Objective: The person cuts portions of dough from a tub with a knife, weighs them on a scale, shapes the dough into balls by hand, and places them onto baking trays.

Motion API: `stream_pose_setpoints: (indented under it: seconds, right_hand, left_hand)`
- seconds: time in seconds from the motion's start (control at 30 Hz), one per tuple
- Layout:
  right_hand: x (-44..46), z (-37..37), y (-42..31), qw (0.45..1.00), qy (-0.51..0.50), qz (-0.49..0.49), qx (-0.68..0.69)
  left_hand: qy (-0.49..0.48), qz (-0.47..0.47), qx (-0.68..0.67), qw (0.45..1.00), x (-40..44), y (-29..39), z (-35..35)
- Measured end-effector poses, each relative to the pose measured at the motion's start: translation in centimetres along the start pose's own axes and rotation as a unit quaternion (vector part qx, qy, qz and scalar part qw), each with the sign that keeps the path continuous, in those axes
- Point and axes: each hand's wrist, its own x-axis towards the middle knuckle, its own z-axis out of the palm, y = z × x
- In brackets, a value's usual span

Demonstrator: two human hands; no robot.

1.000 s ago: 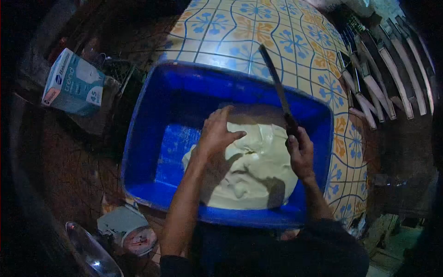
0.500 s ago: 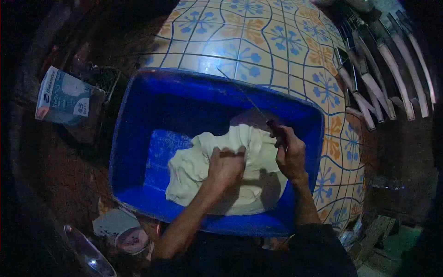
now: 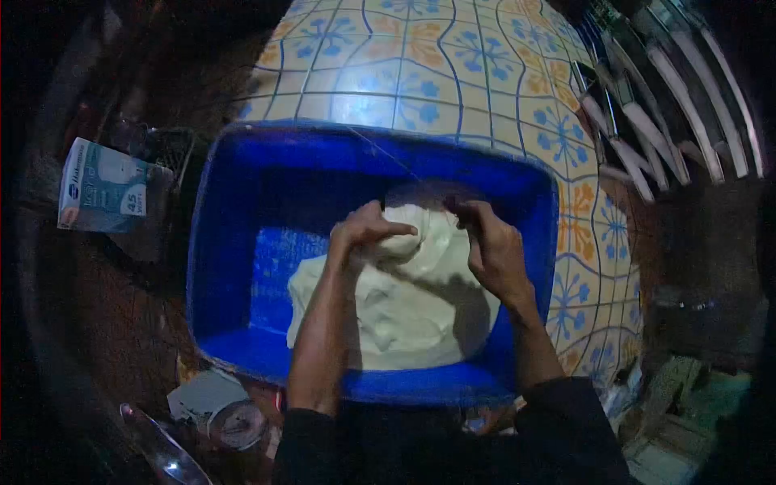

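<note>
A wide mass of pale, soft dough [image 3: 388, 323] lies in a deep blue tub [image 3: 222, 234]. My left hand [image 3: 368, 230] is closed round a raised lump at the dough's far side, thumb pointing right. My right hand [image 3: 497, 250] grips the dark handle [image 3: 457, 208] of a long, thin tool, above the dough's right part. The tool's narrow shaft [image 3: 384, 152] slants away to the upper left over the tub's far wall. Whether it is a blade or a rod I cannot tell.
Patterned tiles [image 3: 477, 65] surround the tub's far and right sides. A printed carton [image 3: 101, 186] stands at left. Several long pale slats [image 3: 687, 89] lie at upper right. A shiny metal object [image 3: 162, 449] and a round container [image 3: 236, 424] are at lower left.
My left hand has moved up and left from the middle of the dough, now grasping a raised lump. My right hand has shifted slightly left with the tool.
</note>
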Motion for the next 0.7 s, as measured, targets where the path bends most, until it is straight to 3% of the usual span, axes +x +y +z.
stream_pose_setpoints:
  seconds: [0.03, 0.1, 0.13, 0.17, 0.3, 0.4, 0.43, 0.5, 0.53, 0.57, 0.6, 0.7]
  right_hand:
    - [-0.9, 0.2, -0.2, 1.000, -0.012, 0.011, 0.001]
    - [0.3, 0.6, -0.3, 1.000, -0.016, -0.023, 0.003]
    - [0.2, 0.6, 0.2, 0.998, -0.057, -0.003, 0.005]
    - [0.3, 0.8, 0.2, 0.998, -0.056, -0.007, 0.003]
    - [0.1, 1.7, -1.0, 0.993, -0.089, -0.025, 0.072]
    - [-0.6, 2.7, -0.9, 0.985, -0.168, -0.038, -0.028]
    - [-1.2, 2.9, -1.9, 0.985, -0.166, -0.043, -0.037]
    - [-2.9, 3.4, -4.2, 0.970, -0.234, 0.042, -0.053]
    - [-4.6, 3.4, -6.0, 0.962, -0.249, 0.032, -0.110]
    - [-7.4, 4.6, -5.4, 0.982, -0.185, -0.037, -0.006]
    - [-9.2, 3.6, -7.1, 0.975, -0.216, 0.037, 0.039]
    - [-14.3, 2.3, -8.0, 0.977, -0.192, 0.042, 0.081]
  left_hand:
    - [-0.050, -0.046, 0.031, 0.997, 0.2, -0.6, 0.4]
    - [-0.069, 0.154, -0.084, 0.982, -1.3, -1.8, 2.7]
    - [-0.079, 0.087, -0.084, 0.990, -6.3, 1.7, 1.2]
    - [-0.061, 0.098, 0.010, 0.993, -5.3, -1.3, 3.7]
    - [-0.002, 0.152, 0.002, 0.988, -16.3, 0.0, 5.5]
    - [0.117, 0.136, -0.249, 0.952, -21.6, -2.1, 5.7]
    - [0.141, 0.120, -0.347, 0.919, -22.3, -3.0, 5.4]
    - [0.196, 0.107, -0.516, 0.827, -23.8, -4.2, 4.3]
    - [0.212, 0.088, -0.576, 0.785, -24.2, -4.6, 4.1]
    - [0.227, 0.069, -0.629, 0.741, -24.5, -5.2, 3.4]
    - [0.221, 0.072, -0.615, 0.754, -24.6, -5.5, 2.3]
    - [0.197, 0.119, -0.614, 0.755, -24.5, -5.9, 1.4]
